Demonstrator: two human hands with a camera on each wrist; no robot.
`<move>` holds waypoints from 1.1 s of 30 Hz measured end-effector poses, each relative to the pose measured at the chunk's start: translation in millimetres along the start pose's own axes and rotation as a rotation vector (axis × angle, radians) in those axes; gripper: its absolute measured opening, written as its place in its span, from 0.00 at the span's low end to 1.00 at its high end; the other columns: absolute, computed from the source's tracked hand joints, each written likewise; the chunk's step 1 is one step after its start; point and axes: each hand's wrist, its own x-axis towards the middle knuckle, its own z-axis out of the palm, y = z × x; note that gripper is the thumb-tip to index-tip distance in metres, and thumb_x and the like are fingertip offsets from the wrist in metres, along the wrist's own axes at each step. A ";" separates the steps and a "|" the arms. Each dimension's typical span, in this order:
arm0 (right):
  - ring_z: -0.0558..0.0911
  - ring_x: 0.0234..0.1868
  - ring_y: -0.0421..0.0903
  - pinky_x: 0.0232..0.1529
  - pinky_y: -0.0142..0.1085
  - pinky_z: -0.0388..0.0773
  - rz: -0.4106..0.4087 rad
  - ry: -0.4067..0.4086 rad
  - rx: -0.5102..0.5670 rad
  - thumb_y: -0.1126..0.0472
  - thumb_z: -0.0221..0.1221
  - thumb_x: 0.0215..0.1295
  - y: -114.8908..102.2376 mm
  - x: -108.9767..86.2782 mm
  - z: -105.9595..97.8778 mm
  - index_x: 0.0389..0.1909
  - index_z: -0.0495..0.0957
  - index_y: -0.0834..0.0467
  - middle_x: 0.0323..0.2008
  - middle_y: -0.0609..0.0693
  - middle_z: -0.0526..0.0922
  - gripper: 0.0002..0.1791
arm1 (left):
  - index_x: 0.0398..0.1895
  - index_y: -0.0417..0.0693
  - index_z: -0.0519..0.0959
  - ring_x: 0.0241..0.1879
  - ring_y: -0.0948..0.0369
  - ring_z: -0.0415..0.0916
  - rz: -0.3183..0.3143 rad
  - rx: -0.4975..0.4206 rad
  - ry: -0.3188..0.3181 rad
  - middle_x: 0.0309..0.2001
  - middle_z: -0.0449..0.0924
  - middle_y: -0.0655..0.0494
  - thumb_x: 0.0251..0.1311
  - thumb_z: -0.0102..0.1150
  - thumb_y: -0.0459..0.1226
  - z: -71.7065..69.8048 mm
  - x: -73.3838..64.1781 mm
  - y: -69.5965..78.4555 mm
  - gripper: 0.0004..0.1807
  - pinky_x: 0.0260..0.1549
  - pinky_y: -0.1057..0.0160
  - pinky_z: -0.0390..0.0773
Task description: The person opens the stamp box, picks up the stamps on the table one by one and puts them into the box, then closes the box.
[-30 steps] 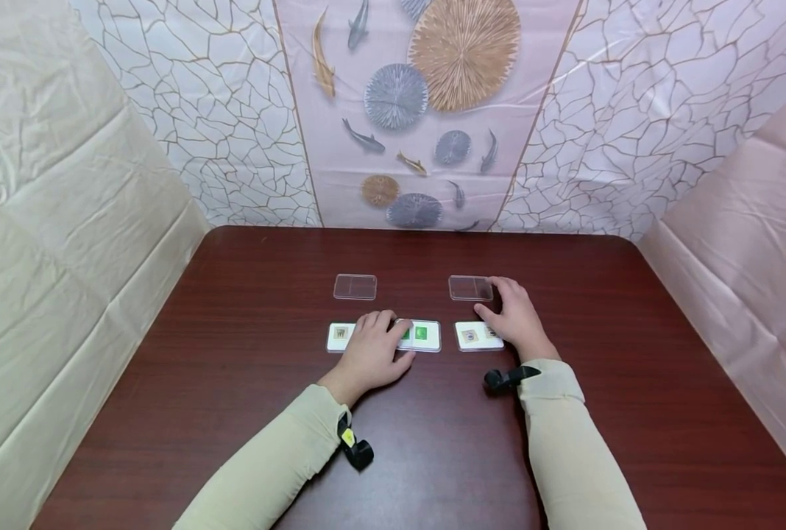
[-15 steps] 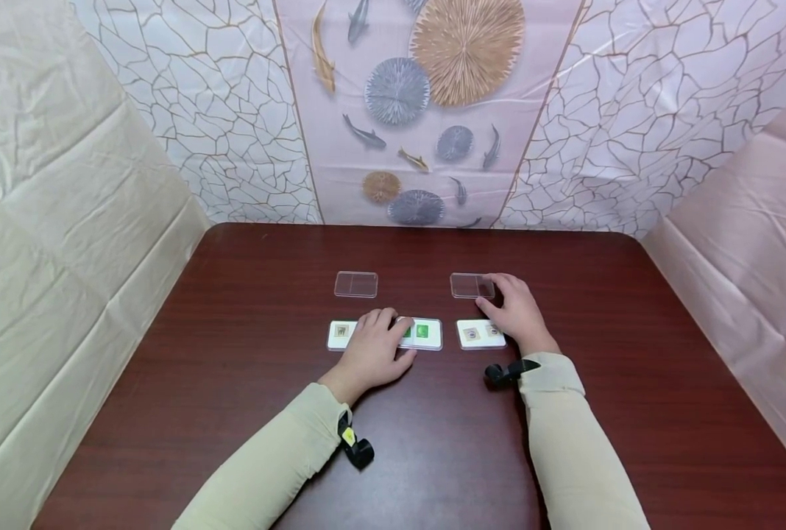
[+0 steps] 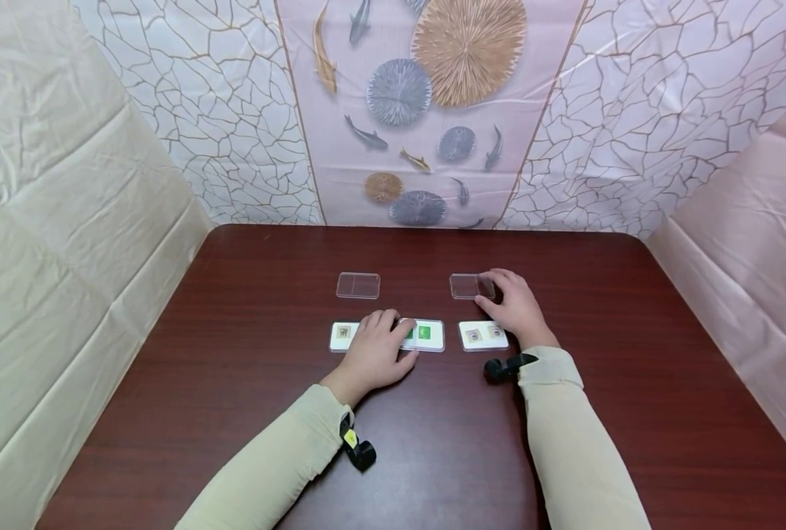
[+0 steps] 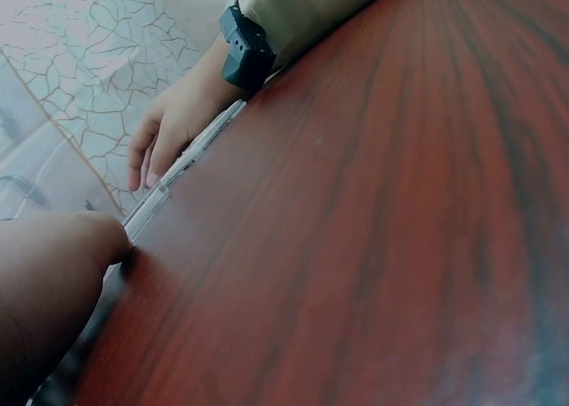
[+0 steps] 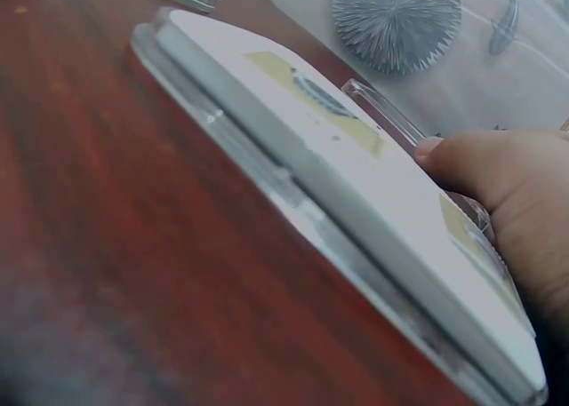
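Observation:
In the head view, my left hand (image 3: pixel 374 350) lies over two adjoining white picture cards in clear cases, its fingers relaxed and its thumb (image 4: pixel 111 237) by the near edge. One case (image 3: pixel 340 346) shows a brownish picture; the other, a green-picture case (image 3: pixel 436 335), shows at the hand's right. My right hand (image 3: pixel 515 305) holds the right end of a flat, clear plastic case (image 3: pixel 463 285), thumb at its near edge and fingers at the far side. Just below it lies another white card in a clear case (image 3: pixel 482 336), with two small tan pictures.
A second clear plastic case (image 3: pixel 358 285) lies farther back on the left. All rest on a dark reddish wooden table (image 3: pixel 267 294), with a patterned cloth (image 3: pixel 399 147) hanging behind it. Each wrist wears a black camera (image 3: pixel 361 455).
The right hand and the clear plastic case have shifted very slightly left, baring more of the tan-picture card below. The left hand has stayed in place.

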 end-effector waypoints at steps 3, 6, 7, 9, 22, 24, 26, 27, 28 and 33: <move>0.58 0.74 0.64 0.71 0.61 0.56 -0.024 -0.017 -0.002 0.52 0.63 0.68 0.7 2.2 -1.0 0.69 0.70 0.56 0.73 0.62 0.63 0.31 | 0.62 0.56 0.75 0.54 0.50 0.70 0.000 0.003 -0.008 0.54 0.72 0.50 0.65 0.56 0.54 -1.1 0.3 1.0 0.25 0.59 0.46 0.69; 0.58 0.74 0.63 0.72 0.61 0.54 -0.058 -0.031 -0.012 0.53 0.63 0.68 0.6 4.2 -2.2 0.71 0.68 0.56 0.73 0.61 0.63 0.32 | 0.62 0.56 0.75 0.54 0.50 0.70 0.001 0.002 -0.006 0.53 0.73 0.50 0.65 0.56 0.54 -2.0 0.8 1.6 0.25 0.59 0.46 0.70; 0.59 0.74 0.63 0.72 0.60 0.54 -0.067 -0.034 -0.016 0.53 0.63 0.68 0.4 4.8 -2.4 0.71 0.68 0.56 0.73 0.61 0.64 0.32 | 0.62 0.56 0.75 0.54 0.50 0.70 0.001 0.003 -0.004 0.53 0.73 0.50 0.65 0.56 0.54 -2.2 0.9 1.7 0.25 0.59 0.46 0.70; 0.60 0.74 0.62 0.72 0.59 0.53 -0.080 -0.036 -0.020 0.53 0.62 0.69 0.3 5.8 -2.5 0.72 0.67 0.57 0.72 0.61 0.66 0.32 | 0.62 0.56 0.76 0.54 0.50 0.71 0.001 0.005 0.001 0.53 0.73 0.50 0.65 0.57 0.54 -2.2 1.1 1.6 0.25 0.59 0.46 0.70; 0.68 0.67 0.61 0.67 0.59 0.62 -0.012 -0.001 0.115 0.57 0.65 0.68 4.0 3.0 1.0 0.65 0.72 0.56 0.64 0.60 0.74 0.26 | 0.63 0.57 0.76 0.54 0.50 0.70 -0.002 0.015 0.001 0.54 0.73 0.50 0.64 0.57 0.54 0.7 0.6 -0.7 0.26 0.60 0.47 0.70; 0.69 0.66 0.60 0.67 0.59 0.63 0.004 0.006 0.159 0.56 0.66 0.68 4.6 1.0 -0.2 0.65 0.72 0.56 0.63 0.60 0.74 0.26 | 0.62 0.56 0.76 0.54 0.50 0.70 -0.003 0.013 0.000 0.54 0.73 0.49 0.64 0.57 0.54 0.2 0.6 -0.1 0.26 0.60 0.47 0.69; 0.71 0.65 0.59 0.66 0.58 0.63 0.017 0.017 0.206 0.56 0.66 0.67 5.2 -2.4 -1.7 0.64 0.72 0.55 0.61 0.59 0.75 0.26 | 0.62 0.56 0.76 0.54 0.50 0.70 0.000 0.009 0.005 0.54 0.73 0.49 0.64 0.58 0.53 0.3 0.4 0.3 0.25 0.59 0.47 0.70; 0.72 0.64 0.59 0.66 0.58 0.64 0.017 0.022 0.229 0.56 0.67 0.67 5.6 -4.4 -2.3 0.64 0.72 0.55 0.60 0.59 0.76 0.26 | 0.62 0.56 0.76 0.54 0.50 0.70 0.001 0.008 0.007 0.54 0.73 0.49 0.64 0.58 0.53 0.5 0.4 0.4 0.25 0.59 0.47 0.70; 0.72 0.63 0.59 0.65 0.57 0.64 0.013 0.029 0.250 0.56 0.67 0.67 6.5 -6.5 -2.7 0.64 0.73 0.55 0.59 0.59 0.77 0.27 | 0.62 0.56 0.76 0.54 0.50 0.70 0.002 0.007 0.010 0.54 0.73 0.49 0.64 0.58 0.53 0.4 0.1 0.5 0.25 0.59 0.47 0.70; 0.74 0.60 0.58 0.63 0.56 0.66 -0.031 0.045 0.295 0.56 0.69 0.64 8.1 -19.8 -4.7 0.62 0.74 0.56 0.57 0.59 0.78 0.27 | 0.62 0.56 0.76 0.54 0.50 0.70 0.002 0.006 0.010 0.54 0.73 0.49 0.64 0.58 0.53 0.2 0.2 -0.1 0.25 0.59 0.47 0.70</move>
